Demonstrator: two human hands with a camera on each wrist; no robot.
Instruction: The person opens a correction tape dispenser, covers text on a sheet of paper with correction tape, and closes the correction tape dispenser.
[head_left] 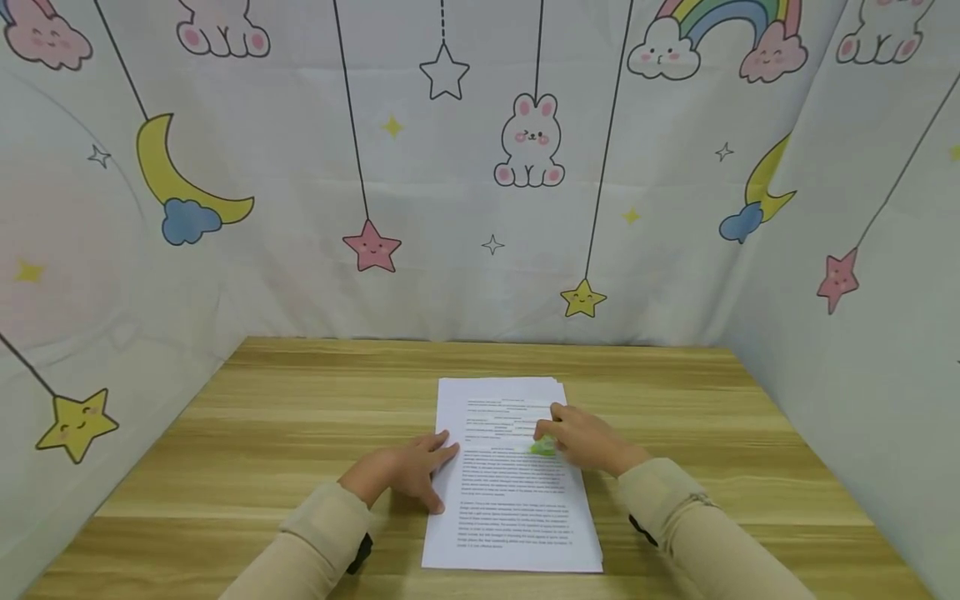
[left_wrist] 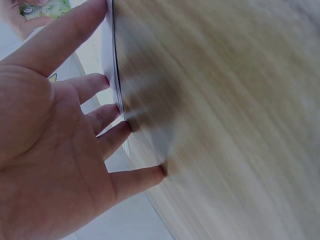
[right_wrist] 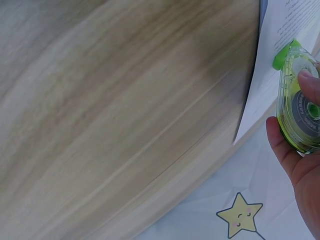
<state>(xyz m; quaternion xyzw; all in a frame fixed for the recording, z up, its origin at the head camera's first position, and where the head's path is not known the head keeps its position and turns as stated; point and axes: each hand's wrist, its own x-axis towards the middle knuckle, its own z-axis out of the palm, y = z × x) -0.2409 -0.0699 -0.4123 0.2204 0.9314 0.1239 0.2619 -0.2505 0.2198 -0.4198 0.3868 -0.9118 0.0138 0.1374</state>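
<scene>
A stack of printed paper sheets (head_left: 517, 557) lies on the table in front of me. My right hand (head_left: 592, 440) holds a green, see-through correction tape dispenser (head_left: 543, 447) over the right side of the text. In the right wrist view, thumb and fingers grip the dispenser's body (right_wrist: 295, 120), and its green tip part (right_wrist: 284, 56) is at the page. With fingers spread, my left hand (head_left: 411, 468) rests along the left edge of the stack. The left wrist view shows those fingertips touching the paper edge and the tabletop.
The wood-grain table (head_left: 315, 392) extends to both sides of the paper. A white cloth backdrop (head_left: 292, 167) printed with stars, moons and rabbits stands behind it and at the sides.
</scene>
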